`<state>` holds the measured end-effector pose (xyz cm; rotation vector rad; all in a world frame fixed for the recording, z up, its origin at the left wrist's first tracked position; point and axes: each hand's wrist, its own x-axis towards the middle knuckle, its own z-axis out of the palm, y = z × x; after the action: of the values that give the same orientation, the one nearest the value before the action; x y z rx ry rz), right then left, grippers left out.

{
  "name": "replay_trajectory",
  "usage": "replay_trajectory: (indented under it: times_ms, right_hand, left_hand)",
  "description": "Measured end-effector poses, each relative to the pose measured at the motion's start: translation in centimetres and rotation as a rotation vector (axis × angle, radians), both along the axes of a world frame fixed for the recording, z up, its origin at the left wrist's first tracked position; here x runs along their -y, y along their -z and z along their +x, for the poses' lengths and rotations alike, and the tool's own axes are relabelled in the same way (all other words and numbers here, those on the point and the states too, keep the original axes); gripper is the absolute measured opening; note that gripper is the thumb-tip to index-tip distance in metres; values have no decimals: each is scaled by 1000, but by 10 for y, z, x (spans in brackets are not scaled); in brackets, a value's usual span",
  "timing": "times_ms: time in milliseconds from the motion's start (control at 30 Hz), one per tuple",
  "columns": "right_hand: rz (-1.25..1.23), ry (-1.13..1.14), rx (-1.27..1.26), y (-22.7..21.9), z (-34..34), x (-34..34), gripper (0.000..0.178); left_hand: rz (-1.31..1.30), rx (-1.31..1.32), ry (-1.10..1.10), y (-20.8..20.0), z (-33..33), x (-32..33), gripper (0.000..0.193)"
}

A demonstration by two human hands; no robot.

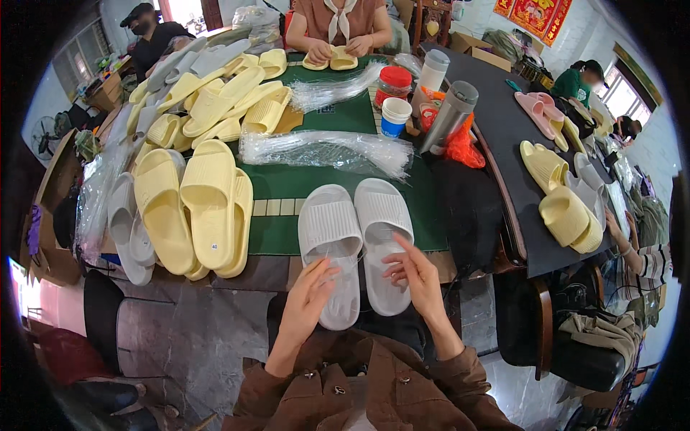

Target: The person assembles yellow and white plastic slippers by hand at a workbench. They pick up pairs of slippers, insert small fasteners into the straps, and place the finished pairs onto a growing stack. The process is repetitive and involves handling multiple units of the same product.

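Observation:
A pair of light grey slippers (330,219) lies side by side at the table's near edge, toes away from me, heels overhanging my lap. My left hand (309,291) is over the left slipper's opening, fingertips drawn together; a thin clear strand seems to show there, too fine to make out. Over the right slipper (385,215), my right hand (413,273) has its index finger stretched out and its fingers apart. Just beyond the slippers lies a bundle of thin clear plastic strands (323,151), with a second bundle (338,87) farther off.
Yellow slippers (208,188) and grey ones (129,233) are heaped at left. A paper cup (394,118), red-lidded jar (392,85) and steel tumbler (453,115) stand right of the strands. Across the table, a person's hands (338,52) hold yellow slippers. More slippers (568,215) lie on the right-hand table.

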<state>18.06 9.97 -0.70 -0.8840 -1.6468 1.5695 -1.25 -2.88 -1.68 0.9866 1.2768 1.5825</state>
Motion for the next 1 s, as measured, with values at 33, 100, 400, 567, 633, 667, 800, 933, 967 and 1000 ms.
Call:
replay_trajectory:
  times_ms: [33,100,400,567,633,667,800,933,967,1000]
  right_hand:
    - [37,1,-5,-1,0,-1,41]
    - [5,-12,17,-12,-1,-1,43]
    - [-3,-112,197,-20,6,-4,37]
    - [-1,-138,257,-33,0,-4,37]
    - [15,-138,273,-34,-2,-7,37]
    - [12,-151,275,-35,-2,-9,33]
    - [62,-191,294,-31,-3,-14,18]
    - [45,-228,235,-15,-1,-17,19]
    - [-30,-266,202,-15,0,-18,19]
    - [-104,-304,168,-15,0,-19,19]
  left_hand:
    - [-22,33,0,-1,1,-3,44]
    - [-63,101,3,-3,2,-8,46]
    - [-66,-489,-91,13,4,-21,50]
    - [-47,-569,-53,1,8,-33,50]
    - [-47,-624,-83,0,10,-37,50]
    - [-60,-706,-121,1,11,-39,50]
    - [-141,-982,-176,6,10,-45,54]
    - [-102,-1154,-226,20,13,-52,64]
    - [-82,-1196,-241,22,13,-54,66]
    - [-62,-1238,-257,22,13,-55,68]
